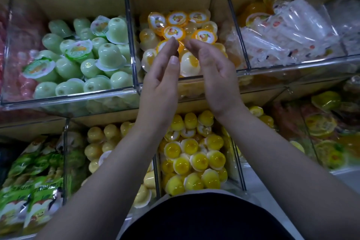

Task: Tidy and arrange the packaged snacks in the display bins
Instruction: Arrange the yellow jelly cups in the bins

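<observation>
The left hand (159, 84) and right hand (216, 76) hover empty, fingers straight, over the middle bin (191, 78), where orange jelly cups (204, 36) lie jumbled, tidying seemingly unfinished.

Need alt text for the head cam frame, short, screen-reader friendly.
A person's left hand and right hand, both open and empty, fingertips almost meeting, hover over orange-lidded jelly cups in the middle upper bin. Green jelly cups fill the bin to its left, clear-wrapped packs the one to its right, yellow cups the bins below.
</observation>
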Demonstrator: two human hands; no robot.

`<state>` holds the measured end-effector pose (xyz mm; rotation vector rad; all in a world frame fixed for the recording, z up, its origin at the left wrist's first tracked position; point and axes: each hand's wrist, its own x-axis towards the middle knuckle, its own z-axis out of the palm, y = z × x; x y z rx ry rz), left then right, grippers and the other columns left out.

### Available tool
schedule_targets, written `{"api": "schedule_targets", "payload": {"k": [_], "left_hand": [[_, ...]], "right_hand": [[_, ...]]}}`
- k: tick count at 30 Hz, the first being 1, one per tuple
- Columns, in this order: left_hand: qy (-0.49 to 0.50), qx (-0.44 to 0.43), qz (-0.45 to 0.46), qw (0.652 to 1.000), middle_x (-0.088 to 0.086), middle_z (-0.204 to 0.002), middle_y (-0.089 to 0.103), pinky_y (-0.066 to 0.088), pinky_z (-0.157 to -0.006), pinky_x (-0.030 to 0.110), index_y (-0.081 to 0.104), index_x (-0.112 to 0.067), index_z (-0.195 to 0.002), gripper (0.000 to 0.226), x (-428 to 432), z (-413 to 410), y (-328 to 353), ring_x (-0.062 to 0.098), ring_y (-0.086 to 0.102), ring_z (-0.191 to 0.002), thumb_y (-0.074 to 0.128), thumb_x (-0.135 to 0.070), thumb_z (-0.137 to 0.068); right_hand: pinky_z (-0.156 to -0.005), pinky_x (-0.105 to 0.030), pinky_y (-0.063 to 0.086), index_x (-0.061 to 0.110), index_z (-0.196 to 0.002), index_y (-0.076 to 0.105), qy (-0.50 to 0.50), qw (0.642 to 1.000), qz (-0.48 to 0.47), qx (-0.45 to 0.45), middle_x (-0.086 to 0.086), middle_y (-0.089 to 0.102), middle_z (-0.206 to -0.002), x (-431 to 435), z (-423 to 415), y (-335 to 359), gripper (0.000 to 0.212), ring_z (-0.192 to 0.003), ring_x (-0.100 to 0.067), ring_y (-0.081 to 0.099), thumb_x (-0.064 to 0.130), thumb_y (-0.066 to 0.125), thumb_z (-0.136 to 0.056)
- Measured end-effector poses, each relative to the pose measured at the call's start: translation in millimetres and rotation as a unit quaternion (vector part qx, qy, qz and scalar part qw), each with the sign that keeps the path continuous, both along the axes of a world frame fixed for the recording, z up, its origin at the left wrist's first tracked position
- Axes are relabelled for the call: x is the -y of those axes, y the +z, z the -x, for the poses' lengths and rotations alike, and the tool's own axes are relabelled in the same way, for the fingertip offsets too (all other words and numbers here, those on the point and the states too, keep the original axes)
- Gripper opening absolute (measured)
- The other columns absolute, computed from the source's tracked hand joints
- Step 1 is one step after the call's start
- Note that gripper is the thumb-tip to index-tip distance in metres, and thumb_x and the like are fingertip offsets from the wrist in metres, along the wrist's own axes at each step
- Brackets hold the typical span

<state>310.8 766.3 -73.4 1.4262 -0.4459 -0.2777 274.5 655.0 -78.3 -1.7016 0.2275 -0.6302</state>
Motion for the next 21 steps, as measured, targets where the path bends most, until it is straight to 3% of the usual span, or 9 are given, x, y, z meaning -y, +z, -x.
{"api": "schedule_targets", "payload": {"k": [5,10,15,21], "left_hand": [[-0.020,-0.017,0.034,0.999,-0.003,-0.141,0.054,0.035,-0.114,0.038,0.046,-0.025,-0.136,0.042,17,22,-7,0.007,0.047,-0.132,0.043,-0.031,-0.095],[-0.035,-0.029,0.017,0.999,-0.005,-0.141,0.053,0.036,-0.114,0.034,0.042,-0.024,-0.139,0.044,39,48,-15,0.005,0.046,-0.133,0.043,-0.028,-0.095],[-0.044,-0.058,0.028,0.997,-0.004,-0.142,0.052,0.037,-0.110,0.024,0.042,-0.022,-0.140,0.045,57,73,-26,0.004,0.047,-0.132,0.043,-0.026,-0.095],[-0.038,-0.078,0.002,0.996,-0.008,-0.138,0.056,0.037,-0.111,0.027,0.048,-0.025,-0.135,0.042,85,100,-40,0.002,0.049,-0.129,0.044,-0.030,-0.094]], "right_hand": [[-0.107,-0.032,0.044,0.002,-0.130,0.056,-0.002,1.000,-0.022,0.009,-0.007,0.061,-0.130,12,29,-8,0.044,-0.124,-0.012,0.055,0.030,0.040,-0.099],[-0.104,-0.027,0.044,0.010,-0.125,0.057,-0.020,0.999,-0.048,-0.002,-0.003,0.063,-0.124,33,60,-16,0.036,-0.121,-0.011,0.057,0.027,0.040,-0.099],[-0.098,-0.016,0.043,0.002,-0.126,0.059,-0.032,0.998,-0.041,-0.032,-0.006,0.063,-0.125,52,89,-28,0.038,-0.119,-0.009,0.058,0.023,0.040,-0.100],[-0.100,-0.022,0.045,0.009,-0.125,0.061,-0.048,0.995,-0.059,-0.069,-0.004,0.064,-0.125,77,117,-46,0.039,-0.119,-0.008,0.058,0.030,0.043,-0.097]]}}
